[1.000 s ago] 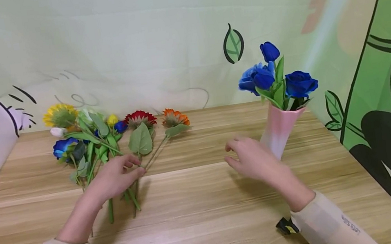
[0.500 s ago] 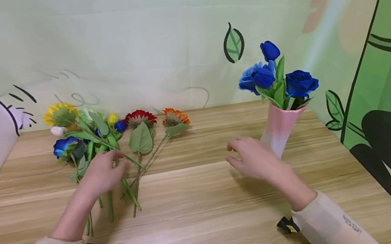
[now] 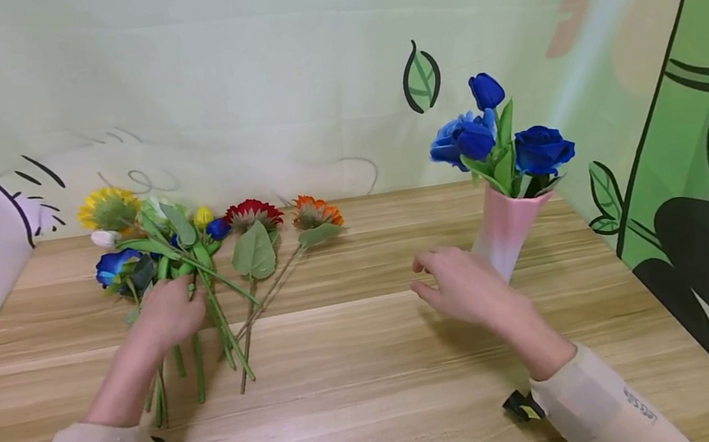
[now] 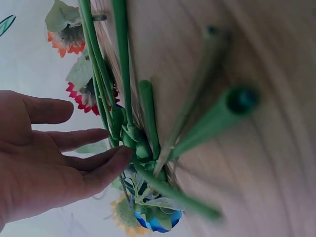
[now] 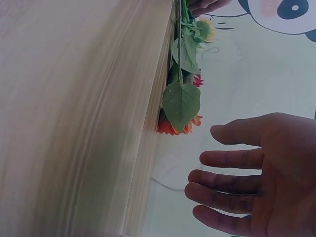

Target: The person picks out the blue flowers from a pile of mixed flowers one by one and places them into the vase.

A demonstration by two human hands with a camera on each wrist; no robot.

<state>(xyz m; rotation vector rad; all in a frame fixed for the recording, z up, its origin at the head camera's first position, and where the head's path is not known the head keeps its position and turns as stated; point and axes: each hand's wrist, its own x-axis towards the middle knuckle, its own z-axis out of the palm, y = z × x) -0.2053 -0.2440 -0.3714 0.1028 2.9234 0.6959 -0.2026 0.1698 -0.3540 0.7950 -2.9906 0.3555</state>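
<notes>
My left hand (image 3: 168, 316) is over the pile of artificial flowers on the left. In the left wrist view its fingers (image 4: 94, 173) extend loosely, fingertips right at the green stems (image 4: 210, 127), gripping none. The pile has a yellow sunflower (image 3: 109, 210), a blue rose (image 3: 115, 267), a white bud (image 3: 104, 239) and a yellow bud (image 3: 203, 216). Beside it lie a red flower (image 3: 256, 215) and an orange flower (image 3: 315, 213). My right hand (image 3: 464, 285) hovers, fingers relaxed and holding nothing, just left of a pink and white vase (image 3: 509, 230) with several blue flowers (image 3: 543, 150).
All of this stands or lies on a wood-grain table (image 3: 363, 391). A pale green cloth backdrop (image 3: 284, 96) with cartoon bamboo and panda shapes rises behind the table and along its right side. The flower stems cross one another and point toward the front edge.
My left hand has moved left, away from the stems of the red and orange flowers, to the middle of the pile. My right hand has hardly moved.
</notes>
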